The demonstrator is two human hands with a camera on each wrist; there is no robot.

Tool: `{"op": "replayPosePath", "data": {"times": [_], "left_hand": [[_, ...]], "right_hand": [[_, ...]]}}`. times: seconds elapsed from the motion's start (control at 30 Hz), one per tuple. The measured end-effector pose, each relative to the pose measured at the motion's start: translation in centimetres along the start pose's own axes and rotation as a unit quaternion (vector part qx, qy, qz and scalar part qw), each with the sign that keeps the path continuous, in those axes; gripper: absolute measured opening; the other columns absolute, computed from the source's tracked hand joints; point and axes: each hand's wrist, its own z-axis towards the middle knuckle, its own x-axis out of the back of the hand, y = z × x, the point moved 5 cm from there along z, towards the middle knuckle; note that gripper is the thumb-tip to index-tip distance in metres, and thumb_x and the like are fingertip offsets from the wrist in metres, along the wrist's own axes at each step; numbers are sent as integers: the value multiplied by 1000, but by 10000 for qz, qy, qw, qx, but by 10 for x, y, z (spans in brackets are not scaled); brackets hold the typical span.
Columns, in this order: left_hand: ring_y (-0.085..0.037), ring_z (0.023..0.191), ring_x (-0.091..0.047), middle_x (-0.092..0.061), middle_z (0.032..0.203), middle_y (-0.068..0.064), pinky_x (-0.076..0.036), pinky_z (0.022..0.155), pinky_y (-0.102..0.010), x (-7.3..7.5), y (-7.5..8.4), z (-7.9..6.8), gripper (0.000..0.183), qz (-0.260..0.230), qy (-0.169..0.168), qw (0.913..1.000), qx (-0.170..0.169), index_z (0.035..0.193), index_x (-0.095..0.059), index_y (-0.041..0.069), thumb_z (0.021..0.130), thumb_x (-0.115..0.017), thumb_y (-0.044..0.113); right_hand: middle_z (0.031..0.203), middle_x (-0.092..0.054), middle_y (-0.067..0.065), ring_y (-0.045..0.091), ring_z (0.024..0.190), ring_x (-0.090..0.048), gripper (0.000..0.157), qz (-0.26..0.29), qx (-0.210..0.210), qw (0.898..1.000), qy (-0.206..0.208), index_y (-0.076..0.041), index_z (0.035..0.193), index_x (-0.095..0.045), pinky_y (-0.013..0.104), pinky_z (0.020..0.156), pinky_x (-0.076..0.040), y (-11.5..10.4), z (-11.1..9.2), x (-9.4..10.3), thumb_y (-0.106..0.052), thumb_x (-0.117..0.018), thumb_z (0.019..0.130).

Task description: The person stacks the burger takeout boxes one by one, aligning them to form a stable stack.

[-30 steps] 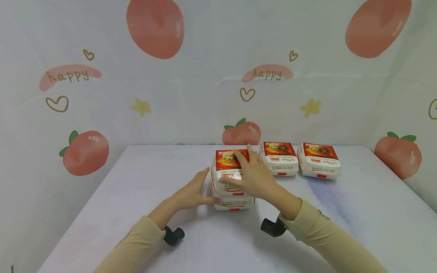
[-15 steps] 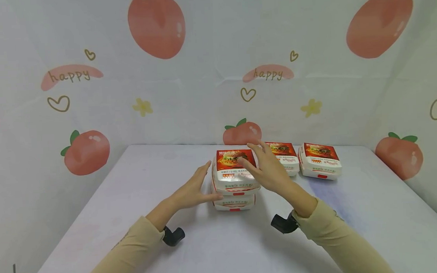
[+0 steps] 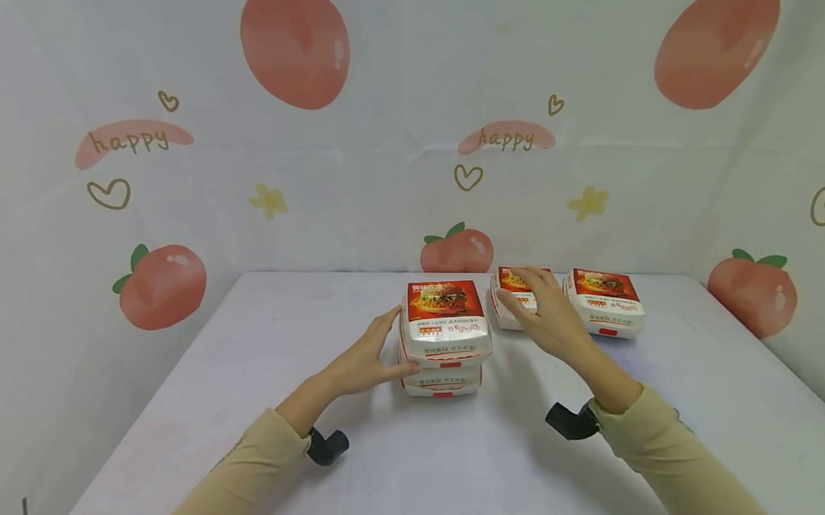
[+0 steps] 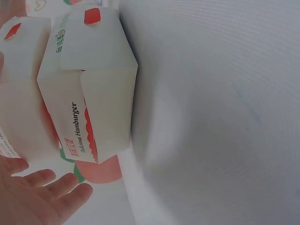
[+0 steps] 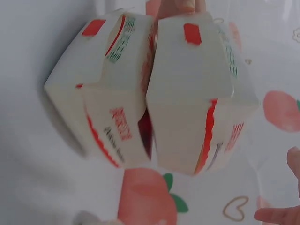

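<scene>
stack: two burger boxes, top box (image 3: 446, 322) sitting on bottom box (image 3: 442, 382), mid counter (image 3: 264, 348), near its far half.
L hand: my left hand (image 3: 363, 357) flat vs stack's left side, fingers straight, thumb at the seam btw boxes; not gripping.
R hand: my right hand (image 3: 546, 313) spread over the middle box (image 3: 509, 299), fingers relaxed, resting on lid; no grip.
far-right box (image 3: 604, 301): just beside middle one, untouched.
backdrop: peach-print cloth behind counter.
</scene>
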Motion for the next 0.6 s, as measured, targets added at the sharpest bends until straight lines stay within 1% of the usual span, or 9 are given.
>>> {"op": "replayPosePath", "data": {"times": [0.17,0.33,0.43,0.6], "left_hand": [[-31,144,-19,-18,155,-12,-26,112,-57,0,-1,0,98,21,18,10000,30,151,-8,16,81,-69,45],[-30,144,-19,-18,155,-12,-26,111,-58,0,-1,0,98,26,8,10000,67,151,-8,16,80,-69,45],[-30,144,-19,-17,155,-11,-26,111,-57,-1,-2,0,98,25,-10,10000,96,151,-7,16,81,-68,46],[-30,144,-19,-17,155,-11,-26,111,-58,-1,-1,0,97,3,-4,10000,95,151,-8,16,81,-68,45]], "right_hand": [[145,-33,24,41,136,-29,59,64,-36,9999,142,-4,140,-38,63,108,-26,19,-2,6,-39,-50,95],[143,-35,26,45,136,-27,59,87,-104,9995,289,0,138,-39,65,107,-25,40,-6,13,-40,-49,95],[141,-37,28,46,133,-30,58,96,-78,9985,541,4,135,-41,64,105,-27,53,-10,20,-38,-50,95],[134,-42,32,47,123,-38,51,81,-99,9946,1030,7,130,-45,63,99,-32,73,-15,34,-27,-55,93]]}}
